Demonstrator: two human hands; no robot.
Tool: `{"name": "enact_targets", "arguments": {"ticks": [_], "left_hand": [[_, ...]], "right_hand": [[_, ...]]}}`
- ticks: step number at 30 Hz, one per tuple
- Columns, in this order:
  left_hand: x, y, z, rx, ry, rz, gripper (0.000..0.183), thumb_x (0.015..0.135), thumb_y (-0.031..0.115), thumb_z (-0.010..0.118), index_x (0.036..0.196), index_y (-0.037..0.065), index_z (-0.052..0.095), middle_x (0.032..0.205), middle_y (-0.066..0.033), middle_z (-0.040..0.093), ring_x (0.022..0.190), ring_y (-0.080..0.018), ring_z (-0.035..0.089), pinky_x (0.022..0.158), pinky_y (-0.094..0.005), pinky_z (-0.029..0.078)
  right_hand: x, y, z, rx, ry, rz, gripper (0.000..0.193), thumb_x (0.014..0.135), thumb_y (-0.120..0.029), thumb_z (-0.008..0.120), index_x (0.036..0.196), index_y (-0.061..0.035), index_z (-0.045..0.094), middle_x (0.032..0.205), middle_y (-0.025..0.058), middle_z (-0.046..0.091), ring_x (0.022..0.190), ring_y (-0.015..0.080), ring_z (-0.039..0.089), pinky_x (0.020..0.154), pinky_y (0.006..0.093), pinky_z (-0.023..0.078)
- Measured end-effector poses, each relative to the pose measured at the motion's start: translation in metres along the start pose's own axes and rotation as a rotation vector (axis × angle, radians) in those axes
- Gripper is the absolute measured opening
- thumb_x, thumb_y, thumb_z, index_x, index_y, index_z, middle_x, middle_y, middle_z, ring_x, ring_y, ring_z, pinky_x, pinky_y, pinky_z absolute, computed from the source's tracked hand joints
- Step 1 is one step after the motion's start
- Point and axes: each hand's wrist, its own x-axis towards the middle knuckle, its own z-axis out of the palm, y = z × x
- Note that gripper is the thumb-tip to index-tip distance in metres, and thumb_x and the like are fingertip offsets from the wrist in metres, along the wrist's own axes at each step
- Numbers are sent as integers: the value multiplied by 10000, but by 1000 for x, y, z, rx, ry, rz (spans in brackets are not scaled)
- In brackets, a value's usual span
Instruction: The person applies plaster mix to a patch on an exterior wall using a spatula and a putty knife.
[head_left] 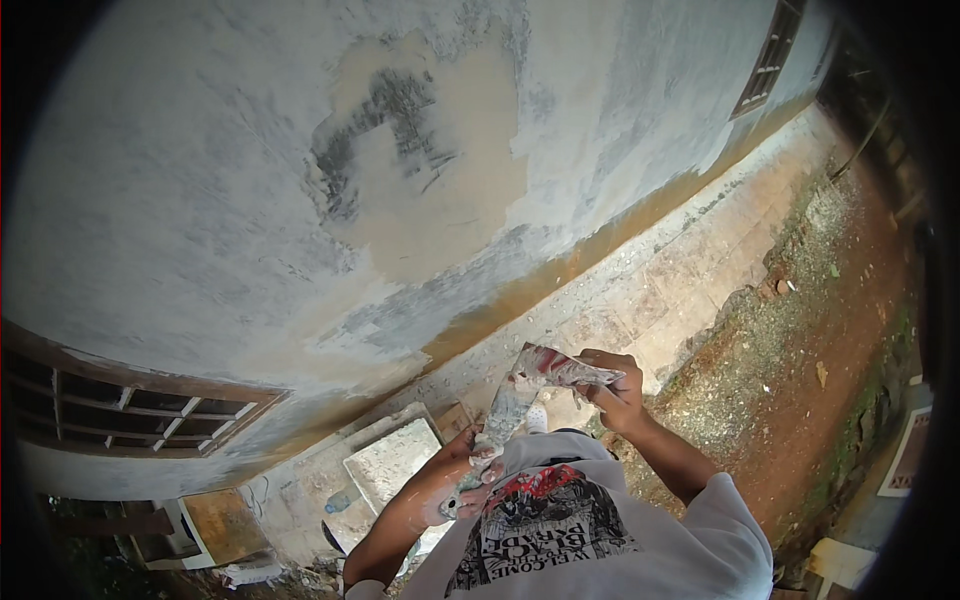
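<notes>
My left hand [462,472], smeared with pale putty, is closed around the lower end of a wide grey putty knife [508,405] in front of my chest. My right hand [618,388] grips a second putty knife [560,366], whose blade is streaked dark red and white. The two blades meet at their far ends, one lying across or against the other; which is on top I cannot tell. Beyond them rises a grey-white wall [250,180] with a fresh beige putty patch [450,220] around a dark bare spot [390,130].
A white-crusted block or board [392,462] lies left of my left arm, with a clear plastic bottle [342,499] beside it. A barred wooden window [130,405] sits low at left. A rough concrete ledge [640,310] follows the wall; reddish earth [810,400] slopes off at right.
</notes>
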Motion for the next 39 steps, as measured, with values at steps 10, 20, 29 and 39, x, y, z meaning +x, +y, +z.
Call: {"name": "enact_targets", "arguments": {"ticks": [10,20,29,39], "left_hand": [[7,-1,-4,-10,-48,-21,504,944,127,556,1391,190,331,782,-77,508,415,-97,419,323,-233,327],[11,4,3,-13,-53,78,485,932,126,587,1350,187,350,773,-72,505,409,-95,415,328,-236,323],[42,14,-27,1154,225,853,236,920,32,577,1132,34,475,824,-116,557,538,-188,569,467,-310,434],[21,9,-76,2177,422,909,128,849,81,632,976,64,621,802,-122,553,655,-264,632,540,-374,512]], "right_hand": [[0,4,-2,-304,-144,-323,425,649,55,570,1052,22,701,1104,176,700,619,236,561,588,325,481],[-26,41,7,-208,-19,80,313,740,34,548,1024,40,680,889,134,708,667,213,597,635,310,493],[-26,71,29,898,326,1065,302,892,-164,383,1045,-63,622,908,82,680,789,208,644,647,332,502],[-16,58,-4,1018,352,919,246,876,-120,439,1023,-43,621,861,81,665,749,199,635,631,346,503]]}}
